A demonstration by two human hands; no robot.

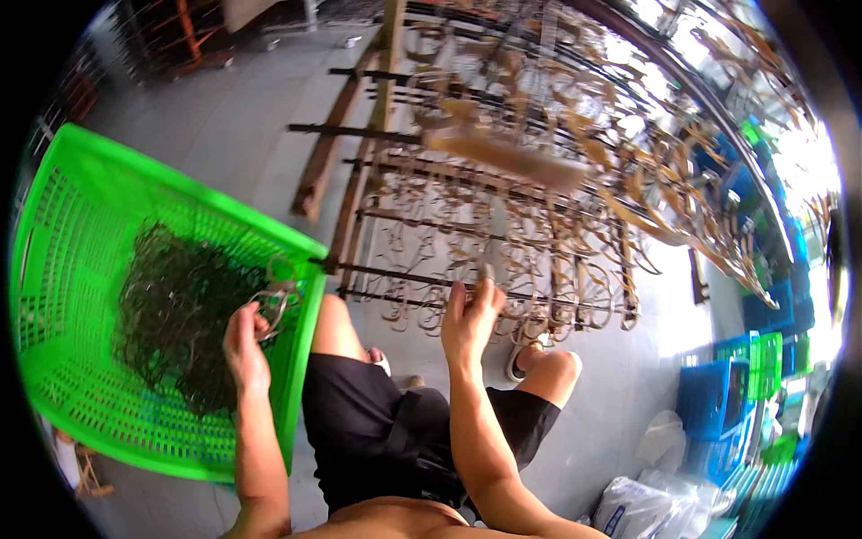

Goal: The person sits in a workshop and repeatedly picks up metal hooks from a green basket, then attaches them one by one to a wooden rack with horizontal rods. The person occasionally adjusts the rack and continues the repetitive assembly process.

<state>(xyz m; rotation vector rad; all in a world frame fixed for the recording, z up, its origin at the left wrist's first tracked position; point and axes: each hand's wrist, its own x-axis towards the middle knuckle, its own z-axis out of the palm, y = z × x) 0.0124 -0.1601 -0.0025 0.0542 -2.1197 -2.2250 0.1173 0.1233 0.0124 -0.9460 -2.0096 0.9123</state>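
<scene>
From the wearer's head, a fisheye camera looks steeply down on the left hand (247, 349) and right hand (470, 322), both close below, with black shorts (359, 422) between the forearms (262, 449) and a loaded rack (388, 72) ahead; the wide view takes in grey floor (233, 117) beyond.

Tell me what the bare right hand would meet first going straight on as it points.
Probably the thin, curved brown strips hanging on the rack of dark, straight bars just ahead; blur leaves depth unclear.
</scene>
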